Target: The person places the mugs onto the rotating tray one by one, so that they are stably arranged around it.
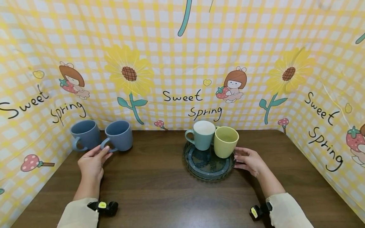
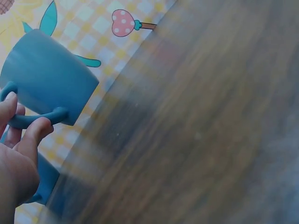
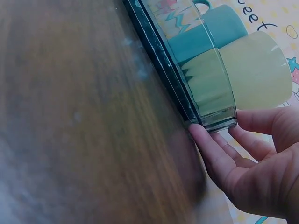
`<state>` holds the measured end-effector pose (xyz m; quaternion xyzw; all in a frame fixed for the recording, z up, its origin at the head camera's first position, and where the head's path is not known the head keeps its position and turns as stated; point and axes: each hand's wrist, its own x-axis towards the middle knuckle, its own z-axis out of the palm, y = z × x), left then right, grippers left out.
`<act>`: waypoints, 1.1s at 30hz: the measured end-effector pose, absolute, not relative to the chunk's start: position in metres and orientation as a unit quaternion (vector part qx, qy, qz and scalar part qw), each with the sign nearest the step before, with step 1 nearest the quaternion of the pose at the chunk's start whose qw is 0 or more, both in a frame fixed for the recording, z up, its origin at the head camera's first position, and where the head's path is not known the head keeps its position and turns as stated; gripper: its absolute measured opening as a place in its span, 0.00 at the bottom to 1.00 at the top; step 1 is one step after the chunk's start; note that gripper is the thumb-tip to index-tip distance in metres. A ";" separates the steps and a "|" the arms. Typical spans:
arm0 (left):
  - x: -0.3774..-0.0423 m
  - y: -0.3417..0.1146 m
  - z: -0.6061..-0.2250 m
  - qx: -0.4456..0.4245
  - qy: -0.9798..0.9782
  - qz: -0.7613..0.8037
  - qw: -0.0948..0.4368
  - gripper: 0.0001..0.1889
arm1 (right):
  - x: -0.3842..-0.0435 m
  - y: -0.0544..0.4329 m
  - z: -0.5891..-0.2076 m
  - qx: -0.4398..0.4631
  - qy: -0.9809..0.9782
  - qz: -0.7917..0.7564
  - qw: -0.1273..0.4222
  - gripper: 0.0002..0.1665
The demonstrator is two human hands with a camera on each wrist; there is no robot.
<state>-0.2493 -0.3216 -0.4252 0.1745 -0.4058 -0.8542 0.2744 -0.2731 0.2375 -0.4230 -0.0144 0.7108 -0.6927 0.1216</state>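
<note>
Brown table [image 1: 159, 180]; checked cloth [image 1: 171, 63] behind blue mugs [image 1: 121, 139].

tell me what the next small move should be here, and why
Probably move the blue mug toward the near part of the glass tray: the left hand pinches that mug's handle, the right hand touches the tray's edge, and the teal mug and yellow-green mug leave bare room at the front.

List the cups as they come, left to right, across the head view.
First blue cup, second blue cup with its handle pinched by the left hand, teal cup, yellow-green cup.
</note>
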 end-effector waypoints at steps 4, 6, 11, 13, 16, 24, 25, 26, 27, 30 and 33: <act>-0.248 -0.319 -0.423 0.171 -0.409 -0.855 0.270 0.13 | -0.271 0.237 -0.423 -0.013 0.709 -0.696 0.117 0.34; -0.247 -0.318 -0.422 0.169 -0.414 -0.854 0.267 0.13 | -0.270 0.236 -0.423 -0.012 0.709 -0.696 0.116 0.34; -0.246 -0.316 -0.421 0.162 -0.424 -0.852 0.260 0.12 | -0.267 0.235 -0.423 -0.011 0.710 -0.695 0.116 0.35; -0.245 -0.314 -0.420 0.160 -0.426 -0.852 0.258 0.12 | -0.265 0.235 -0.423 -0.012 0.710 -0.695 0.115 0.35; -0.243 -0.311 -0.418 0.158 -0.434 -0.849 0.256 0.12 | -0.264 0.235 -0.424 -0.012 0.707 -0.698 0.113 0.35; -0.239 -0.303 -0.414 0.145 -0.434 -0.852 0.255 0.12 | -0.261 0.233 -0.423 -0.006 0.694 -0.711 0.114 0.38; -0.239 -0.302 -0.414 0.143 -0.434 -0.853 0.254 0.12 | -0.260 0.233 -0.423 -0.005 0.692 -0.712 0.116 0.39; -0.239 -0.302 -0.414 0.142 -0.434 -0.853 0.253 0.12 | -0.260 0.233 -0.424 -0.004 0.691 -0.713 0.118 0.39; -0.238 -0.301 -0.414 0.140 -0.434 -0.853 0.253 0.12 | -0.259 0.233 -0.424 -0.003 0.690 -0.714 0.119 0.39; -0.237 -0.298 -0.413 0.132 -0.433 -0.855 0.252 0.12 | -0.259 0.233 -0.424 0.000 0.686 -0.717 0.122 0.39; -0.236 -0.296 -0.412 0.117 -0.428 -0.860 0.252 0.12 | -0.258 0.233 -0.425 0.000 0.683 -0.721 0.122 0.39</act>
